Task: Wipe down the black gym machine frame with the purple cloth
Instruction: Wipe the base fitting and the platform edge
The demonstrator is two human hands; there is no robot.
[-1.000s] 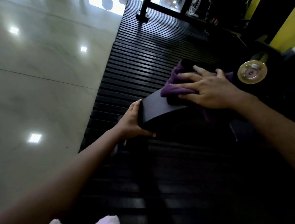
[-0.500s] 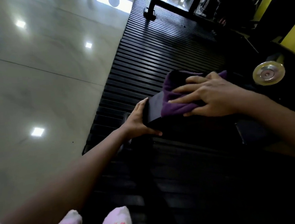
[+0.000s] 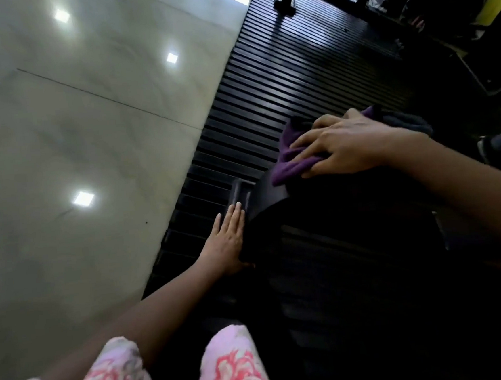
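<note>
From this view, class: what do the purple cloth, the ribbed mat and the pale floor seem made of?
Purple cloth: soft fabric, probably microfibre; it bunches into folds.
Ribbed mat: likely black rubber; parallel ridges, dull sheen.
Pale floor: polished tile or stone; mirror-like light reflections, a thin joint line.

Floor beneath the gym machine.
A black ribbed mat (image 3: 279,76) covers the floor, bordered along its left edge by glossy pale tiles (image 3: 73,128); a black machine foot (image 3: 284,4) stands on the mat's far end, and what lies at its dark near-right part cannot be told.
</note>
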